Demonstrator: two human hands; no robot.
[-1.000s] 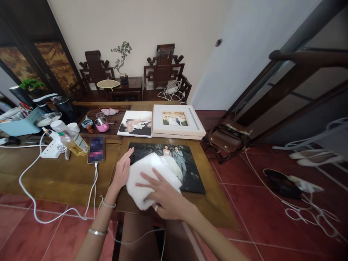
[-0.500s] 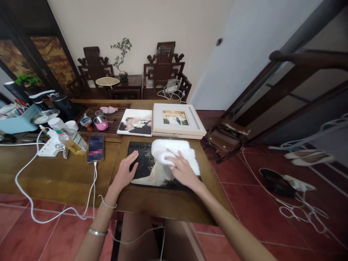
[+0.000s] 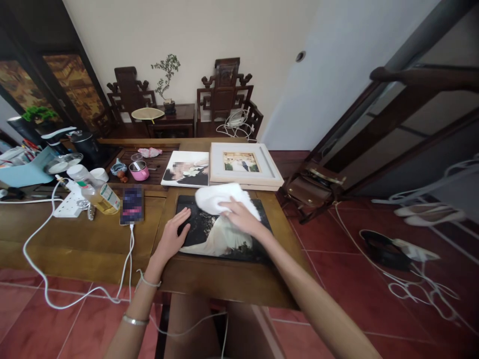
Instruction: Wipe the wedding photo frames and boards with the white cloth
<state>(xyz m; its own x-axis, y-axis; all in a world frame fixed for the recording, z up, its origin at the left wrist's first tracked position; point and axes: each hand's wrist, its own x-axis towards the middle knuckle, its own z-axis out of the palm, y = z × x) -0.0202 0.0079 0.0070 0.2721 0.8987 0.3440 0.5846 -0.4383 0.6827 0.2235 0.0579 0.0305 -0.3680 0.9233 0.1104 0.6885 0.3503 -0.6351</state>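
Observation:
A dark photo panel (image 3: pixel 220 239) with a pale dress printed on it lies flat on the wooden table. My left hand (image 3: pixel 175 233) rests on the panel's left edge, fingers stretched and thumb apart. My right hand (image 3: pixel 239 214) presses on a white towel (image 3: pixel 215 197), its fingers sunk into the fluffy cloth. The towel covers the panel's upper middle part and reaches past its far edge. Below the towel, the dress and a small green plant show in the picture.
Behind the panel lie a white photo print (image 3: pixel 186 168) and a framed picture (image 3: pixel 243 164). Left are a phone (image 3: pixel 131 205) on a white cable, an oil-coloured bottle (image 3: pixel 105 199), a power strip (image 3: pixel 68 203) and a pink cup (image 3: pixel 139 171). A brown bag (image 3: pixel 309 191) is at right.
My right hand has slid the towel to the left and away from me across the panel, uncovering its lower right part. My left hand stays in place.

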